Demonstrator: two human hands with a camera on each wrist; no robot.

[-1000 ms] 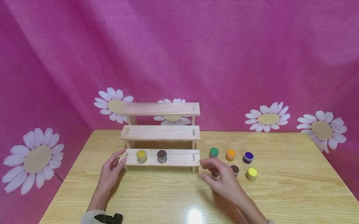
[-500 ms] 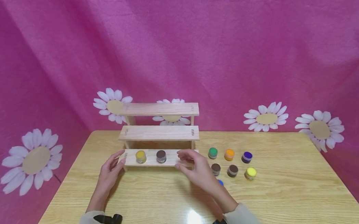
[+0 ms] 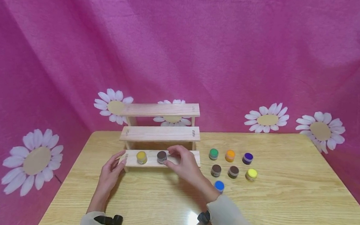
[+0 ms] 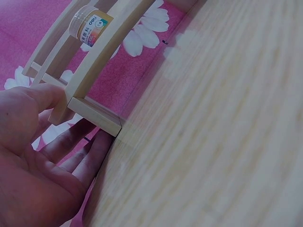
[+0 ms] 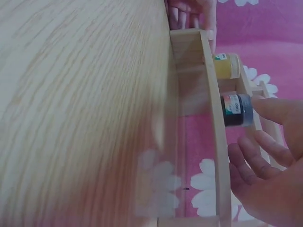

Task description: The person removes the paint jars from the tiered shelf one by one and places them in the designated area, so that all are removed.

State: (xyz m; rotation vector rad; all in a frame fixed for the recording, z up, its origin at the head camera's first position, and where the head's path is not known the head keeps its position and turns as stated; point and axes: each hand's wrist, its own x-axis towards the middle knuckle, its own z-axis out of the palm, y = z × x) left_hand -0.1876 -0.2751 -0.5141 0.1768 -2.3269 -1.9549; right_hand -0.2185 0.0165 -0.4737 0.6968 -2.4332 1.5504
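A three-step wooden display rack (image 3: 160,133) stands on the table. On its lowest step sit a yellow paint jar (image 3: 141,157) and, to its right, a dark brown paint jar (image 3: 162,157). My left hand (image 3: 109,175) grips the left end of that step; in the left wrist view the thumb (image 4: 49,96) lies against the board's end, with the other fingers lower down by the support. Beside the dark jar is my right hand (image 3: 184,162), its thumb and fingers spread. The thumb (image 5: 267,108) comes right up to the jar's lid in the right wrist view.
Right of the rack stand several paint jars: green (image 3: 213,154), orange (image 3: 230,156), purple (image 3: 247,158), bright yellow (image 3: 251,174), two dark brown ones (image 3: 216,170), and blue (image 3: 219,186) nearest the front. A pink cloth (image 3: 183,50) with daisies hangs behind the table (image 3: 286,188).
My right hand has moved left from beside the loose jars, over the lowest step, to the dark brown jar. The blue jar has come into sight. My left hand stays at the rack's end.
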